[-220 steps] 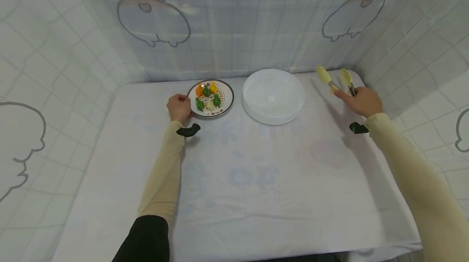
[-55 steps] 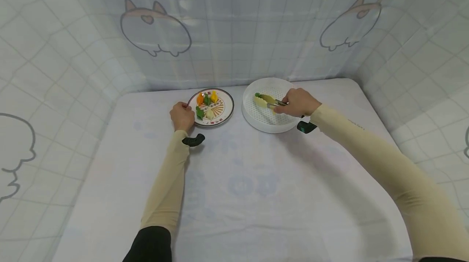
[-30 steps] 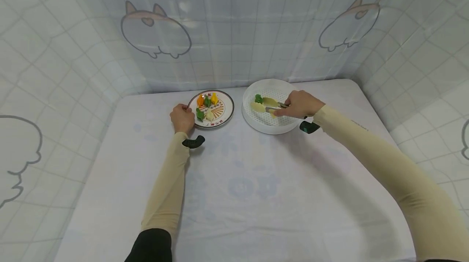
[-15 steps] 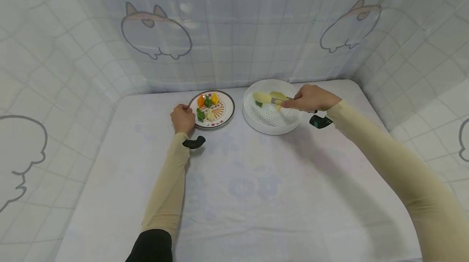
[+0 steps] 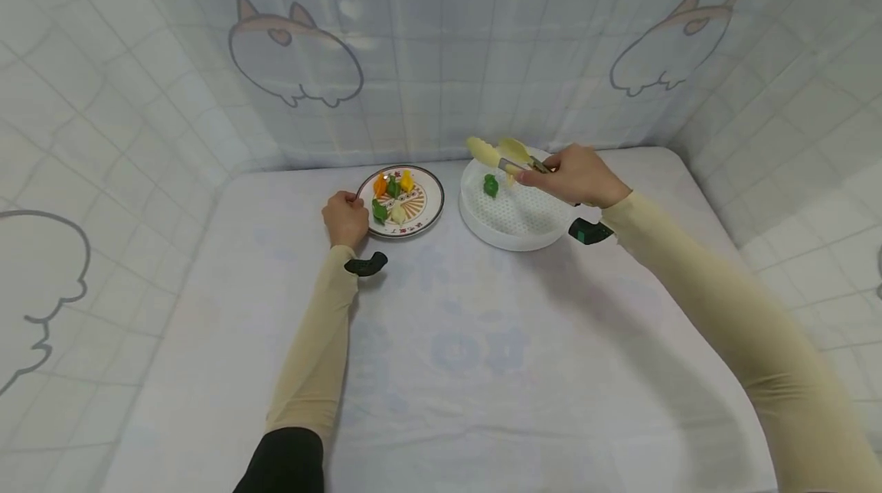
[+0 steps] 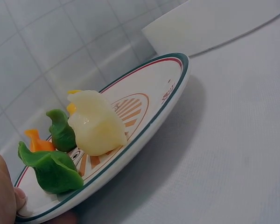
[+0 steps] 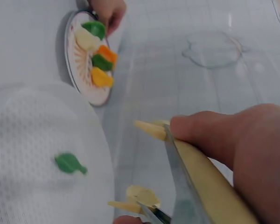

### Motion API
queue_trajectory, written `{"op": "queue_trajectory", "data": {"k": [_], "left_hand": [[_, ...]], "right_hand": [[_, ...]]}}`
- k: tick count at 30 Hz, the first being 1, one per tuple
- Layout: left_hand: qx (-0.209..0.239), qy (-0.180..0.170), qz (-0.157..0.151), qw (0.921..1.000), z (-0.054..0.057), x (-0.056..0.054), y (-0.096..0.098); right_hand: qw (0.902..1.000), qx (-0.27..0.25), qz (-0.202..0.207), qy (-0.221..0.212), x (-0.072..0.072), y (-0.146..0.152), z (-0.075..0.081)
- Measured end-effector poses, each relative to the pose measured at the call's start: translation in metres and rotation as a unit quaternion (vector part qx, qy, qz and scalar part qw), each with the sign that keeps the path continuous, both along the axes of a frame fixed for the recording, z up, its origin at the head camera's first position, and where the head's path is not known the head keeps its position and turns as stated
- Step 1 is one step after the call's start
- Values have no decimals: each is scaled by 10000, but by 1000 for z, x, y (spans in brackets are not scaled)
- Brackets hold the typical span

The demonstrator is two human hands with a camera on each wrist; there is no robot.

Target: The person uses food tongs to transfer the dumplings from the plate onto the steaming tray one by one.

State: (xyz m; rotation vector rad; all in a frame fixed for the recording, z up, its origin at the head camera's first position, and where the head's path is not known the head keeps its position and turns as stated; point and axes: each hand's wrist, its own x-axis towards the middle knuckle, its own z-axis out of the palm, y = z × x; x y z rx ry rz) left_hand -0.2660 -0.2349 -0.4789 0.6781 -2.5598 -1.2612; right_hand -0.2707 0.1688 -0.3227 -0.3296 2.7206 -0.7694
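Note:
My left hand (image 5: 346, 219) grips the near-left rim of a round patterned plate (image 5: 429, 210), thumb above and fingers below. Several dumplings lie on it: orange (image 5: 380, 185), yellow (image 5: 406, 181), white (image 6: 95, 123) and green (image 6: 53, 170). To its right stands a white round steamer tray (image 5: 513, 240) with a perforated floor. One green dumpling (image 5: 491, 186) sits inside it, left of centre. Over the tray's back part, my right hand (image 5: 582, 175) holds kitchen tongs (image 5: 484, 152) with pale yellow tips. Those tips are spread apart, with nothing between them.
A white cloth (image 5: 441, 370) covers the table. Behind and at both sides hang pale gridded curtains (image 5: 441, 57) with animal drawings, the rear one close behind the plate and tray.
The right hand brought the tongs from the far right; a green dumpling moved from plate to tray. The tongs have since let it go and risen toward the back. The left hand stays on the plate.

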Motion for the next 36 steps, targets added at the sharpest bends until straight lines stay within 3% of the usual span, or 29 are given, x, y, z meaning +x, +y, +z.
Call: {"op": "queue_trajectory", "data": {"k": [5,10,18,36], "left_hand": [[14,-39,-9,10000,0,-1,0],[42,-138,-2,9999,-3,0,2],[46,19,-7,10000,-3,-1,2],[-29,-10,13,10000,-1,-1,4]], "right_hand": [[9993,-138,184,289,9,-20,-12],[9960,-201,712,500,26,-42,-20],[9859,-259,1510,681,47,-69,-32],[9834,-56,1718,586,57,-99,-61]]}}
